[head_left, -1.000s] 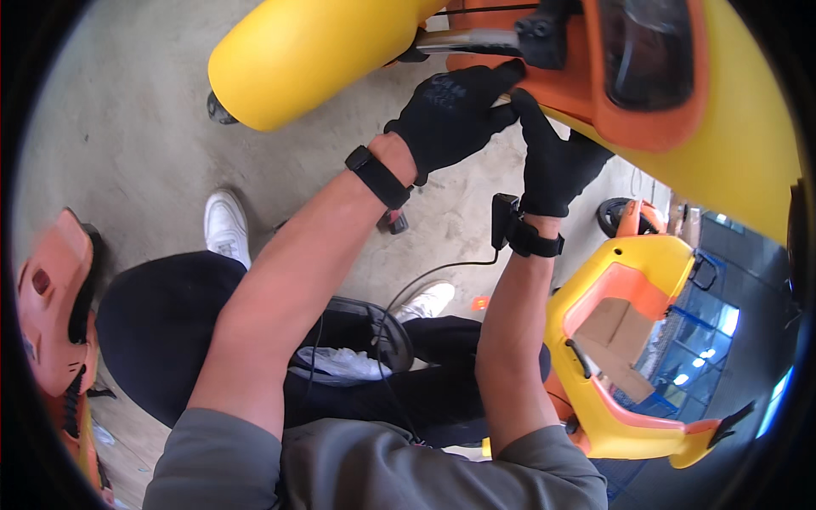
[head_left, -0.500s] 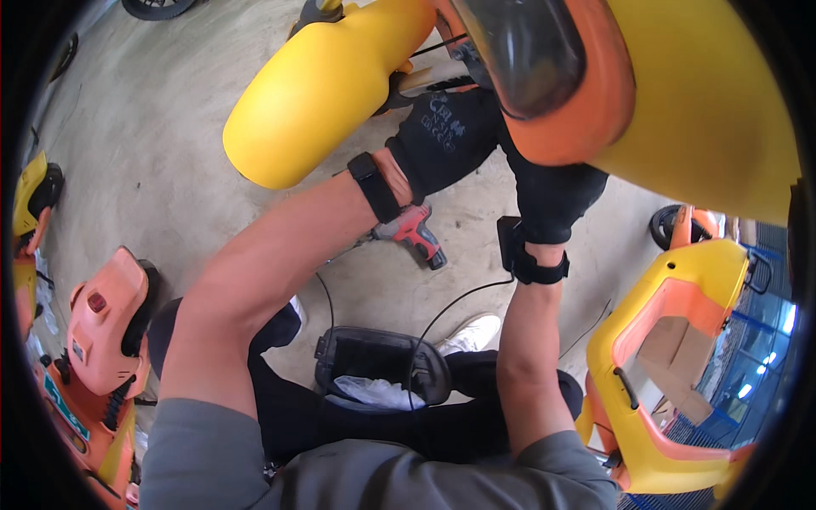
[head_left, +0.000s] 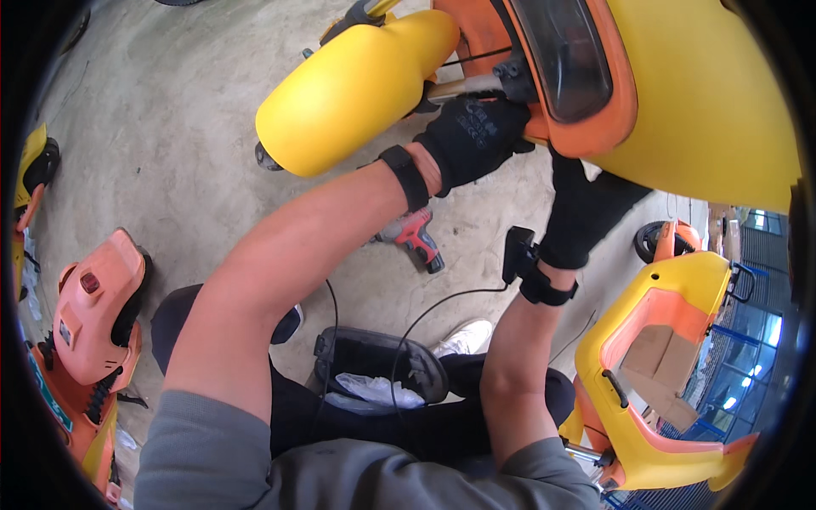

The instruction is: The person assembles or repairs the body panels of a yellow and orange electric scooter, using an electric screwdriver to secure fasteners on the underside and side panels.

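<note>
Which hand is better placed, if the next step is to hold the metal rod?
Likely the left hand: it is close to the rod in this view. The right hand is farther off, near the orange panel.

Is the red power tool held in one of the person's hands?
No, the red power tool lies on the floor, while the left hand and right hand are up at the yellow and orange vehicle.

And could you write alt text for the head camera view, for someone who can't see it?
A person's black-gloved left hand and right hand are at the lower edge of a yellow-and-orange vehicle. A red power tool lies on the floor; a black container nearby holds crumpled plastic.
</note>
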`<state>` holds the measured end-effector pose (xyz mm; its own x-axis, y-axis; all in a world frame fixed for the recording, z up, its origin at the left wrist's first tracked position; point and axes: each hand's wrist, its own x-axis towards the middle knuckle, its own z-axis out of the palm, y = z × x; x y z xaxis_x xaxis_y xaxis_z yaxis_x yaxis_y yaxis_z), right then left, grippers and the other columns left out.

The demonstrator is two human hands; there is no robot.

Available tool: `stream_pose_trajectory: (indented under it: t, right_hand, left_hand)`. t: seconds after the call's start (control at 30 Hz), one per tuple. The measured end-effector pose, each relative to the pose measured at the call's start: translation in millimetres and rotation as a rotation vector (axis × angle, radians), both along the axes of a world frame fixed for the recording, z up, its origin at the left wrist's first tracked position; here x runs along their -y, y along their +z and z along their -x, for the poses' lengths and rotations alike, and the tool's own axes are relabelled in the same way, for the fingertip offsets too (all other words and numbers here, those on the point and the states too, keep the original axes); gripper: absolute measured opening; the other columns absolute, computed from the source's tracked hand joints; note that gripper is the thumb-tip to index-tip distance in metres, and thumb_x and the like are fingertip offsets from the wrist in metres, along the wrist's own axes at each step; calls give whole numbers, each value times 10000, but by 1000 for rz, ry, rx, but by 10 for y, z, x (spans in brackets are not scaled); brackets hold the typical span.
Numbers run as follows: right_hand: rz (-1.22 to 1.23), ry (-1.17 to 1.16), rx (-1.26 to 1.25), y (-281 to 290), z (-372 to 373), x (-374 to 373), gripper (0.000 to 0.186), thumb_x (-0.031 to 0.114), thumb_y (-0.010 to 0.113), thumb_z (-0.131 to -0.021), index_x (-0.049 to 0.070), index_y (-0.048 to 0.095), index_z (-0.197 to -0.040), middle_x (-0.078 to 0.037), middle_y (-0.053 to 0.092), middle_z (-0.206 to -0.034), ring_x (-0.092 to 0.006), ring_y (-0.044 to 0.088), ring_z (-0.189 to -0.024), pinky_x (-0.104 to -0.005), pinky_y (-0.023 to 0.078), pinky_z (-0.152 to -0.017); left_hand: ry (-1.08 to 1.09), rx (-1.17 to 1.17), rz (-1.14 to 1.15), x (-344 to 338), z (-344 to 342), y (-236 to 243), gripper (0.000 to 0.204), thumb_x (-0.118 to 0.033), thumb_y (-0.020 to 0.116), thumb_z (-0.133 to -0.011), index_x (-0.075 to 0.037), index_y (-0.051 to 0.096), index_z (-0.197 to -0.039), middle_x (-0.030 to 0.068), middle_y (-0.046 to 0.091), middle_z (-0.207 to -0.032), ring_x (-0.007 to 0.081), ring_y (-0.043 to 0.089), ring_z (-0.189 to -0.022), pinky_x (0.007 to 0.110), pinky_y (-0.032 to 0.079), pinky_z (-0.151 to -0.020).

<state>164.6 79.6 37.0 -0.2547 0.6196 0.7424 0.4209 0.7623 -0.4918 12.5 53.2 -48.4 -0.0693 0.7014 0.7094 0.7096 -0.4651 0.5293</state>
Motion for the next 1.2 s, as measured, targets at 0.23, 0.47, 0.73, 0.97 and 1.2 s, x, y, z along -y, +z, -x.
stream_pose_trajectory:
  t: [0.23,0.47,0.73,0.97,1.2]
  right_hand:
    - [-143,-154,243,17,13,-23,1030,131,927,-651,3,272,-1436,-159,410,-1412,-244,464,-1281,-388,363,-1104]
    - [-72,-158,114,-29,-82,-108,1094,291,999,-477,40,408,-1362,-135,488,-1298,-312,526,-1157,-439,410,-1008]
    - [-77,-26,-99,20,-16,-102,1123,292,997,-498,24,375,-1394,-157,543,-1274,-312,560,-1169,-403,493,-939]
    - [449,492,-464,-40,-330,-369,663,182,777,-861,35,458,-1425,-83,603,-1278,-171,582,-1149,-310,498,-961]
    - [152,191,-640,-567,-17,-767,281,213,533,-1033,57,647,-1237,-99,681,-1015,-202,639,-925,-310,522,-829]
  left_hand:
    - [45,-19,-42,-56,-51,-42,195,-208,724,-816,-69,656,-934,95,671,-854,290,677,-842,393,537,-665]
    - [77,-20,-60,-87,-86,-108,224,-255,718,-821,-73,663,-939,81,677,-832,281,682,-816,404,538,-657]
    - [-134,-84,159,225,92,485,223,-176,639,-876,-75,666,-1073,183,687,-942,344,661,-890,421,530,-769]
    - [-14,-85,84,280,63,655,98,-127,666,-903,-45,703,-942,143,701,-837,337,663,-823,408,502,-723]
    - [-84,232,321,346,-8,733,83,-26,638,-919,25,666,-979,75,695,-876,172,632,-776,307,503,-729]
